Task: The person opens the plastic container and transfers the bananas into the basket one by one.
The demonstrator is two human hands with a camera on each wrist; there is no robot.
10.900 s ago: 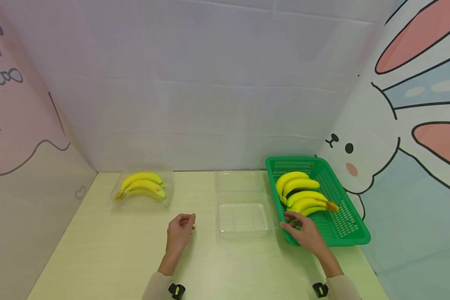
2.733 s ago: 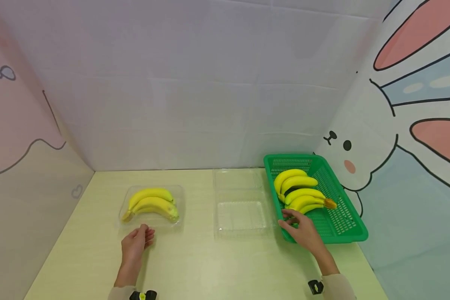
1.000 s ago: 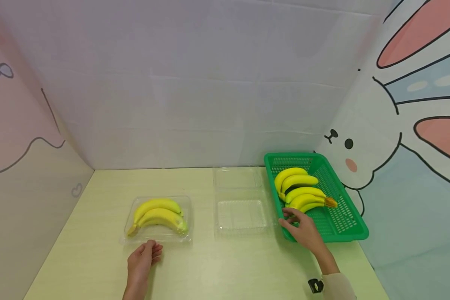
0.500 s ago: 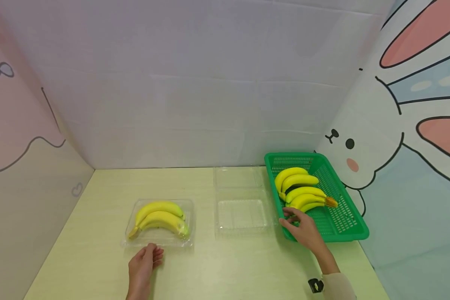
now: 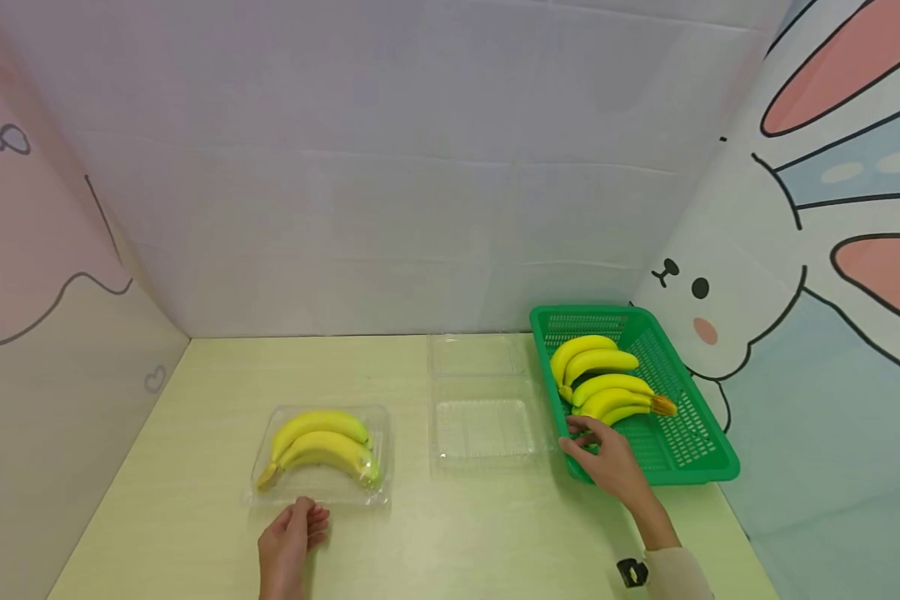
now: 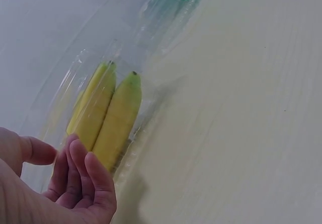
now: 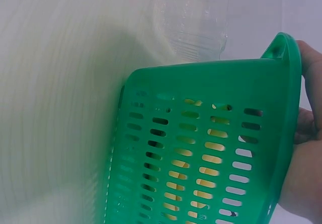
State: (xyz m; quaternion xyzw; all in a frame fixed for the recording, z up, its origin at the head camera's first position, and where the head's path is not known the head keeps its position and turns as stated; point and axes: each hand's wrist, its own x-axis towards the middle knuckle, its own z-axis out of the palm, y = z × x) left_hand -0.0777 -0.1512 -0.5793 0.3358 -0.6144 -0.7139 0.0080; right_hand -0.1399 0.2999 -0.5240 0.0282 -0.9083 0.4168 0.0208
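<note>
A bunch of yellow bananas [image 5: 322, 442] lies inside a clear plastic clamshell box [image 5: 322, 497] at left on the table, with plastic glinting over the fruit. My left hand [image 5: 288, 546] pinches the near edge of this box; in the left wrist view the thumb and curled fingers [image 6: 100, 183] meet at the plastic. At right, a green basket [image 5: 708, 471] contains more banana bunches [image 5: 607, 379]. Loosely curled at its left rim, my right hand [image 5: 607, 462] has no banana in its fingers. The right wrist view shows the basket wall [image 7: 201, 78] hiding part of that hand.
Another clear plastic container [image 5: 487, 429], spread flat with its lid half toward the back, lies between the box and the basket. A white cloth wall [image 5: 390, 208] closes off the back. Printed side walls [image 5: 720, 325] stand left and right.
The box of bananas has slid toward me and to the right, with my left hand drawing back along with it. My right hand stays at the basket rim.
</note>
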